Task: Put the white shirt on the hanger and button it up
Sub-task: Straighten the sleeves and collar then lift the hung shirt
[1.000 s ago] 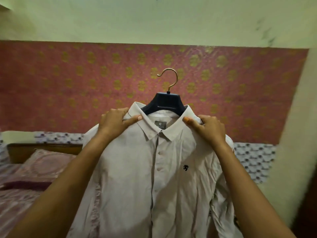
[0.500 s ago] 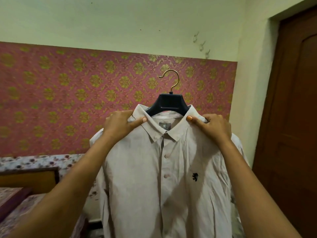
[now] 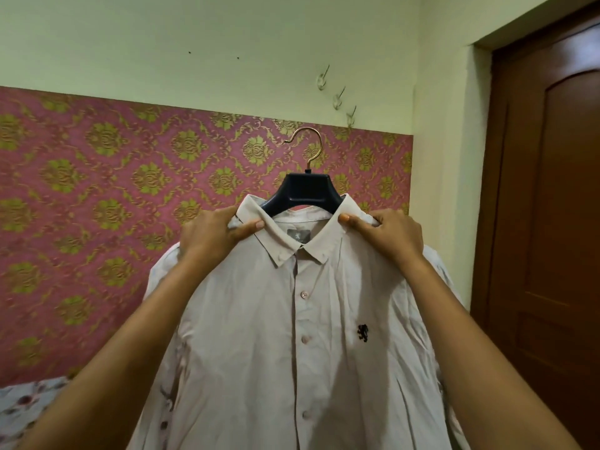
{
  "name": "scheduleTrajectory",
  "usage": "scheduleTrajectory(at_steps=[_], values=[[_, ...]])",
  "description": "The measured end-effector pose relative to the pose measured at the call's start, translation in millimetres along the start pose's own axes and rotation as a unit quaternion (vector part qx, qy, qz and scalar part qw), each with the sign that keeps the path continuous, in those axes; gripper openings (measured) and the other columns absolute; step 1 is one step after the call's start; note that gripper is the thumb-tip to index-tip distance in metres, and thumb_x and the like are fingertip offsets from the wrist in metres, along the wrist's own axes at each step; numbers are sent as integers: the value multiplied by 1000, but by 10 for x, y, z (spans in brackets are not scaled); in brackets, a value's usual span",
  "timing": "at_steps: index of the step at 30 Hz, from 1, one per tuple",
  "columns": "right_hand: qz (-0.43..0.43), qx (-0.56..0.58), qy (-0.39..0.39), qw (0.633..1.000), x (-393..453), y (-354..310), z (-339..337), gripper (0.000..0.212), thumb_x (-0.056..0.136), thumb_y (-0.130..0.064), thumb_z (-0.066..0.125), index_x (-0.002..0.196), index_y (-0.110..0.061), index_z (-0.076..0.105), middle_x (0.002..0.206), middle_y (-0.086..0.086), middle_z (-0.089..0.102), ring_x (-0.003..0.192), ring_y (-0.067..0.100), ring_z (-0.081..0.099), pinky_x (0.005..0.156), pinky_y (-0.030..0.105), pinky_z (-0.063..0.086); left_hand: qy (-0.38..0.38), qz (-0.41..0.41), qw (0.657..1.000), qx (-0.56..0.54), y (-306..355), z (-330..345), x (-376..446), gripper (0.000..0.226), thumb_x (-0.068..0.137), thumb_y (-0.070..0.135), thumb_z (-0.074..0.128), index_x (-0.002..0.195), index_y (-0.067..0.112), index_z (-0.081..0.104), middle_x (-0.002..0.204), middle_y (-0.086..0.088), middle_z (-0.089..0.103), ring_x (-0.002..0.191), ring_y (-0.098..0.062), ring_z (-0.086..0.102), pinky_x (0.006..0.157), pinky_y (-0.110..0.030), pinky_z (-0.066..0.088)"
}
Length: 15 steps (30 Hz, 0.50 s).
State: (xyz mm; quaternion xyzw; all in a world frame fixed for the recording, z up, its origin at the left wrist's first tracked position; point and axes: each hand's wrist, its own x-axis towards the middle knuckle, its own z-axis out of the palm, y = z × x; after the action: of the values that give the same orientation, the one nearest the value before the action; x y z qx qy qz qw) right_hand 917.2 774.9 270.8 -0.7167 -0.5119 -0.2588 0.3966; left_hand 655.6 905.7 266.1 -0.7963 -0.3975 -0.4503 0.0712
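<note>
Both hands [image 3: 211, 237] [image 3: 394, 235] pinch the shirt [image 3: 292, 336] shoulders over the hanger [image 3: 306, 190]; lift level, aim its hook onto a wall hook [image 3: 351, 115]

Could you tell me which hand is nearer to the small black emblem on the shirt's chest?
The right hand. It grips the shirt's shoulder above the black emblem, on the emblem's side of the placket; the left hand grips the opposite shoulder.

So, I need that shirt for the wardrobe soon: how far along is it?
Done: the shirt sits on the hanger, and the buttons in view look fastened. In hand: the left hand and right hand grip its shoulders, holding it up near the wall hooks. Left: probably just hanging it.
</note>
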Motion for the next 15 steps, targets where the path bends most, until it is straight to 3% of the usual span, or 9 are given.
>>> scheduleTrajectory(at_steps=[4,8,12,15], values=[[-4,-4,14,1000,671,302,337,66,66,-81,34,49,-17,27,48,-2,41,46,15,39,46,27,23,22,6,999,27,13,489,688,71,68,80,33,81,16,61,81,-9,66,79,-32,59,68,-38,42],[-5,-3,30,1000,1263,620,722,67,75,-76,43,48,-17,29,51,1,44,49,19,42,46,28,23,33,-2,998,45,36,948,1290,68,74,76,40,79,12,61,77,-9,64,71,-27,56,58,-33,36],[-11,9,37,999,1894,983,1164,66,74,-76,41,51,-14,35,54,3,47,49,19,41,46,27,23,51,-13,997,47,39,1449,1885,73,68,81,36,79,14,64,71,-7,62,66,-25,55,61,-34,44],[-38,8,51,998,2283,1153,1388,68,69,-79,33,52,-14,36,54,3,46,49,19,41,48,27,25,67,-20,996,54,81,1664,2214,67,69,79,40,78,16,64,69,-5,61,64,-23,53,57,-32,37]])
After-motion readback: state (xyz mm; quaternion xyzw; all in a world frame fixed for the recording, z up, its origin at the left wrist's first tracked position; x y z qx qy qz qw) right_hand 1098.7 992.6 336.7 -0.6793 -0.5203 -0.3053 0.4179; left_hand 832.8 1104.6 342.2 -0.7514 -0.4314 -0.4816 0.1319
